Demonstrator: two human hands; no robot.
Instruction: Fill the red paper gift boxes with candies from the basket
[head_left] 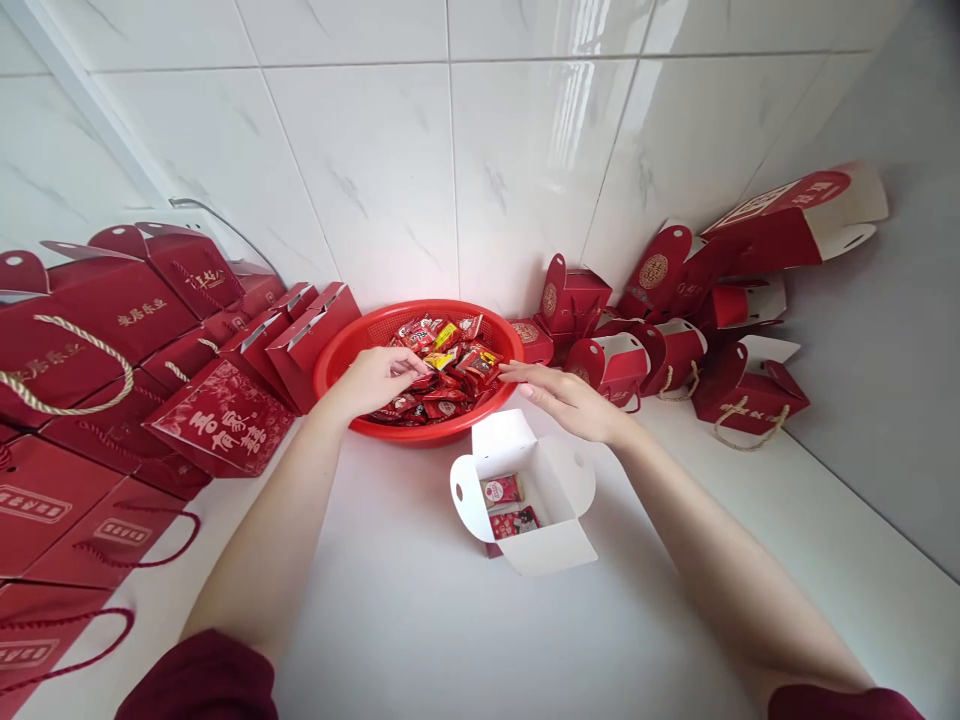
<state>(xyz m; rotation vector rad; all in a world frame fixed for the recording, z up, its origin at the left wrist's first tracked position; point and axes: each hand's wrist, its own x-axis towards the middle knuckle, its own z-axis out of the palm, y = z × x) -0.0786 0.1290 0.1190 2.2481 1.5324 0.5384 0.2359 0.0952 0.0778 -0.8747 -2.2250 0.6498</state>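
A red plastic basket (341, 345) heaped with small wrapped sweets (450, 385) stands against the wall. Over its left part reaches my left hand (382, 378), thumb and fingertips pinched together just above the sweets; what they hold, if anything, I cannot make out. My right hand (562, 398) lies stretched out at the basket's right rim, fingers extended and nothing in them. Below it, an opened gift box (551, 535) with a white inside has its flaps spread outward. Two red wrapped packets (504, 490) show at the left of its inside.
Red gift boxes and bags with rope handles (172, 300) are stacked along the left. More red boxes (611, 365) stand at the right, some with open flaps. White marbled tiles (360, 150) rise behind the white tabletop (390, 610); a grey panel (885, 300) borders the right.
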